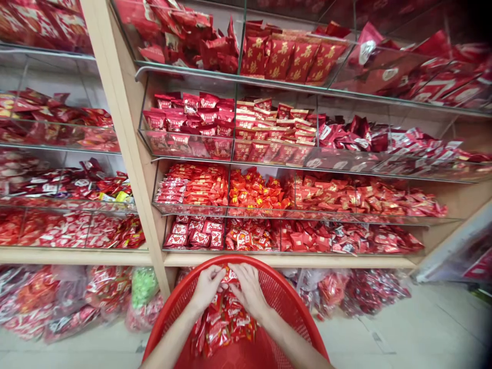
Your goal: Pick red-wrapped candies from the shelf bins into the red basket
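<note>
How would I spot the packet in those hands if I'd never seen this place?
Find the big red basket before the shelves. Inside it, near the far rim, the left hand and right hand meet above a pile of packets. The packet you want is the red-and-white one between their fingertips, set apart because its neighbours lie heaped below.

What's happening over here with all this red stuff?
A person is holding a small red packet between their left hand and right hand, over a red basket. A pile of similar packets lies in the basket, below the hands. Behind it, the shelves are stocked with rows of mostly red packets, and filled plastic bags sit beneath them. The print on the held packet is too small to read.
</note>
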{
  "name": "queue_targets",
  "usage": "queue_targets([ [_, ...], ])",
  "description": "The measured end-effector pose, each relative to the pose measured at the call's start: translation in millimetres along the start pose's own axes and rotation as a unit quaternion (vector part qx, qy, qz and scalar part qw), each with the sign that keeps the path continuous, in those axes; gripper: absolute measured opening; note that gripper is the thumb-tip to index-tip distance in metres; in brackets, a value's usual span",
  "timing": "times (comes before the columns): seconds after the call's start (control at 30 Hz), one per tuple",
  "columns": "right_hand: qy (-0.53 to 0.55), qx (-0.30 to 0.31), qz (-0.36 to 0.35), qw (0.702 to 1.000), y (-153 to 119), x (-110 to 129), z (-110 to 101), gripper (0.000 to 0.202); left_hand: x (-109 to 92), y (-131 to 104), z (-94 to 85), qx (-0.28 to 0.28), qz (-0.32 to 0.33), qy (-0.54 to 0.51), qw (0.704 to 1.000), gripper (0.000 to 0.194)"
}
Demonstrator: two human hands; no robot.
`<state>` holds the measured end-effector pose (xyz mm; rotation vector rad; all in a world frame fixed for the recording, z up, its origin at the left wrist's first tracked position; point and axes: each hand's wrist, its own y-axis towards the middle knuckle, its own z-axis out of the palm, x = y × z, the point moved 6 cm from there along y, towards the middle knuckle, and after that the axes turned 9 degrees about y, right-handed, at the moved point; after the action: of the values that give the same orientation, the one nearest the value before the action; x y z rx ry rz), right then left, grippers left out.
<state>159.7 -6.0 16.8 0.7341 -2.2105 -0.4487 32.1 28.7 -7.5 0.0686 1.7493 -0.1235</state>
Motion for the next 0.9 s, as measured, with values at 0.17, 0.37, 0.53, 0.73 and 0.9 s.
queue_targets([
  [0.17, 0.176, -0.122, 0.112, 0.97, 3.4, -20.5, -14.8, 0.058, 0.8, 1.3, -15.1, -0.049, -0.028, -0.063, 0.996, 0.039],
  [0.37, 0.412, -0.115, 0.238, 0.872, -2.0, -43.3, 1.0, 0.031, -5.9, -2.9, -6.2, -0.023, -0.008, -0.045, 0.999, 0.034],
  [0.53, 0.44, -0.107, 0.234, 0.86, -2.0, -40.4, 0.9, 0.035, -11.2, -7.5, -3.8, -0.018, 0.013, -0.014, 1.0, 0.033],
  [0.73, 0.398, -0.15, 0.222, 0.877, -2.4, -42.8, -6.6, 0.035, -10.3, -6.8, -6.3, -0.027, 0.03, 0.004, 0.999, 0.031],
  [0.9, 0.39, -0.197, 0.224, 0.871, -1.1, -46.3, -7.9, 0.03, -9.9, -1.2, -8.6, -0.082, 0.028, -0.04, 0.995, 0.025],
])
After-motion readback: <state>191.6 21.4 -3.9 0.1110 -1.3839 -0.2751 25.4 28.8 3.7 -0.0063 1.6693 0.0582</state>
